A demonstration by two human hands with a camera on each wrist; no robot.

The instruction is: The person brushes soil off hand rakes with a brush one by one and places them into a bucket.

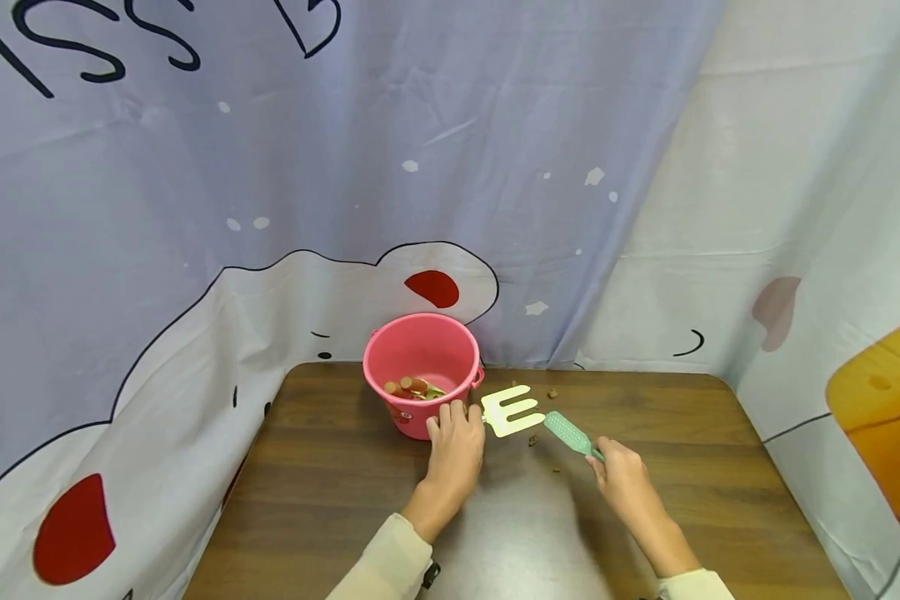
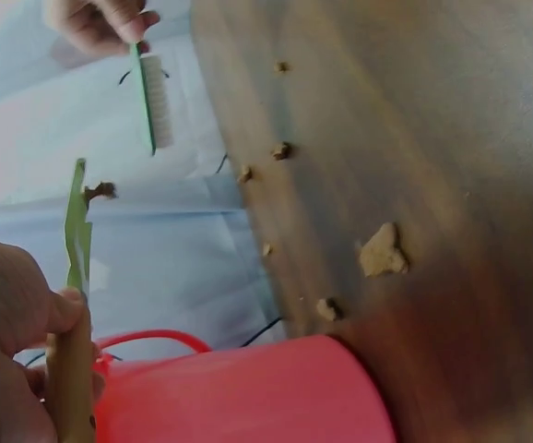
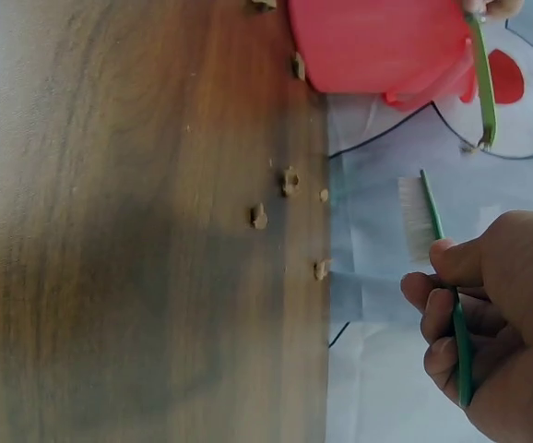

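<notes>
My left hand grips the wooden handle of a yellow-green toy garden fork, just in front of a pink bucket. In the left wrist view a small brown crumb hangs at the fork's tine end. Held in my right hand is a green brush with white bristles. Its head points at the fork's tines, close to them in the head view, while both wrist views show a gap. Fork and brush are raised above the wooden table.
Several brown crumbs lie scattered on the table beside the bucket and toward its back edge. Wooden-handled things rest inside the bucket. A printed cloth hangs behind the table and along its sides.
</notes>
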